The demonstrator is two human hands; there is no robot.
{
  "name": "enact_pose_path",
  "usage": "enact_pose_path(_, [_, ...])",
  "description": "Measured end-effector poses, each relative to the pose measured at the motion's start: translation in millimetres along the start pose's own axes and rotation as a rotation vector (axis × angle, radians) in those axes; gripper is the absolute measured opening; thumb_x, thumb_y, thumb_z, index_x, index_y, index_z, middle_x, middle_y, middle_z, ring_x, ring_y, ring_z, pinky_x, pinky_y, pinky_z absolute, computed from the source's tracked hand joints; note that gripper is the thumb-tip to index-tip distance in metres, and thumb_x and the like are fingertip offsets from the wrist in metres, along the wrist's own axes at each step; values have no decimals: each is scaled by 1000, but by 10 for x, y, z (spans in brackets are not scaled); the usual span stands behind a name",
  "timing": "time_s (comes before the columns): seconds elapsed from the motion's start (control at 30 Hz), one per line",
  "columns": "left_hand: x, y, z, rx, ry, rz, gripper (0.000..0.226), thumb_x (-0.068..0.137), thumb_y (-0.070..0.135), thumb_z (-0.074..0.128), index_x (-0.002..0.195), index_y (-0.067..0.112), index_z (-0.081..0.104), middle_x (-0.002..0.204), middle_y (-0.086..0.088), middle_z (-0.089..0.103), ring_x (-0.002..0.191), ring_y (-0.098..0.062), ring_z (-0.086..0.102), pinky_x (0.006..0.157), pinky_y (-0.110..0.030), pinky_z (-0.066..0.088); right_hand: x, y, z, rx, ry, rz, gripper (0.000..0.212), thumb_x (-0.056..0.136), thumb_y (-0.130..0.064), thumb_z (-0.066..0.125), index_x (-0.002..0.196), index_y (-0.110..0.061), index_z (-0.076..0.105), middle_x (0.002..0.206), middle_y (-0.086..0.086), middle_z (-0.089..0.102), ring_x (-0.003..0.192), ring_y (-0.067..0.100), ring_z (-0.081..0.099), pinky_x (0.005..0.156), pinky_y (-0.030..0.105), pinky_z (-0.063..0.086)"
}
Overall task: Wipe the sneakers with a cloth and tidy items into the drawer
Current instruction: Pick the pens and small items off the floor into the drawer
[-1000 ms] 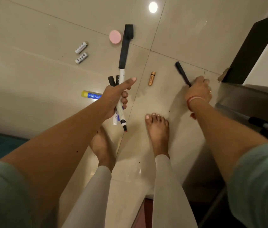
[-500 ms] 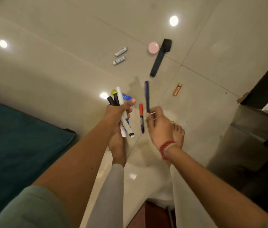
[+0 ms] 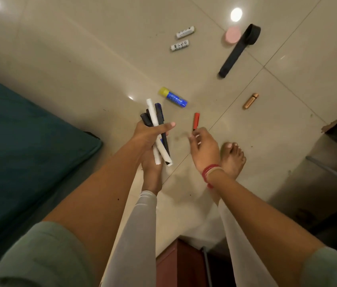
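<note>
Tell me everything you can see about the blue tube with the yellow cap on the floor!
It looks like a glue stick: a small round tube, probably plastic, with a bright blue body carrying pale print too small to read. Its yellow cap is on. It lies on its side on the shiny beige tiled floor, slanted, cap end toward the upper left. Only the floor touches it; no hand is on it.

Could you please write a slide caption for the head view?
Left hand grips a bundle of markers while right hand pinches a red pen.
</note>
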State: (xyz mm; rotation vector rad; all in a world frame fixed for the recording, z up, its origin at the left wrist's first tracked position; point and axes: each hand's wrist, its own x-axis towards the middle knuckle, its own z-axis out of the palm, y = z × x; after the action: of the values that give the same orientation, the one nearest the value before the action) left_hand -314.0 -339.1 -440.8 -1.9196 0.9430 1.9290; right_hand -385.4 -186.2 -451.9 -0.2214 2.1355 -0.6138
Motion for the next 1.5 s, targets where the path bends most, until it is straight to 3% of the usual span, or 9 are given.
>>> enact_pose_path(0.1, [19, -38, -60, 58, -39, -42, 72, 35, 33, 91, 95, 15, 56, 82, -11, 56, 72, -28, 57, 79, -51, 55, 247, 234, 24, -236, -100, 167, 35, 87, -44, 59, 104, -14, 53, 94, 5, 65, 90, 26, 61, 72, 32, 43])
enact_pose_path(0.27, [60, 6, -185, 200, -73, -26, 40, 51, 15, 70, 88, 14, 54, 68, -6, 54, 62, -23, 55, 66, -36, 52, 526, 288, 267, -393, -108, 260, 31, 87, -32, 59, 104, -6, 51, 103, 18, 63, 96, 38, 60, 77, 40, 46])
enact_pose_path(0.47, [-52, 101, -255, 86, -164, -36, 34, 63, 3, 59, 96, 12, 56, 64, -2, 50, 48, -12, 51, 51, -21, 47, 228, -52, 182, 76, 47, 349, 17, 94, -13, 50, 107, -4, 54, 91, 12, 62, 75, 23, 58, 64, 20, 37])
enact_pose_path(0.67, [-926, 478, 8, 119, -328, -19, 29, 83, 11, 70, 111, 18, 64, 102, -7, 66, 76, -16, 53, 64, -28, 47, -842, -1244, -824, 372, 134, 165, 18, 95, -10, 53, 111, -17, 58, 77, -1, 53, 68, -14, 54, 55, -7, 30])
enact_pose_path(0.77, [-1645, 876, 143, 95, -417, 27, 39, 77, 18, 76, 115, 15, 65, 97, -7, 69, 86, -19, 59, 76, -33, 47, -1348, -1729, -1296, 477, 227, 76, 13, 87, -11, 65, 98, -17, 67, 73, 1, 63, 60, -12, 55, 56, 1, 38])
enact_pose_path(0.97, [-3258, 1650, 187, 293, -381, 128, 26, 83, 14, 72, 106, 4, 64, 70, -4, 65, 53, -11, 59, 56, -28, 49, -2354, -2370, -2047, 594, 303, 21, 7, 83, -15, 70, 87, -19, 65, 80, 0, 70, 76, 17, 66, 72, 33, 57])
enact_pose_path(1.27, [-4991, 1883, 82, 475, -561, 217, 27, 84, 19, 71, 109, 8, 66, 67, -3, 59, 57, -16, 56, 58, -31, 51, -3928, -2989, -2630, 792, 561, -73, 9, 90, -18, 61, 85, -25, 64, 79, -6, 66, 75, 8, 63, 72, 20, 55])
enact_pose_path(1.37, [-5237, 1731, 117, 613, -599, 183, 25, 85, 18, 70, 109, 10, 69, 68, -2, 59, 60, -17, 57, 52, -30, 50, -4391, -2658, -2558, 879, 689, 56, 9, 92, -19, 57, 85, -23, 62, 79, 2, 66, 74, 14, 63, 70, 24, 55])
enact_pose_path(1.5, [-5398, 1404, 169, 761, -636, 173, 16, 86, 7, 68, 101, 4, 62, 79, -8, 69, 83, -24, 69, 68, -32, 54, -5022, -1980, -2183, 944, 839, 267, 15, 92, -13, 57, 80, -22, 61, 72, 2, 64, 65, 16, 60, 65, 25, 51])
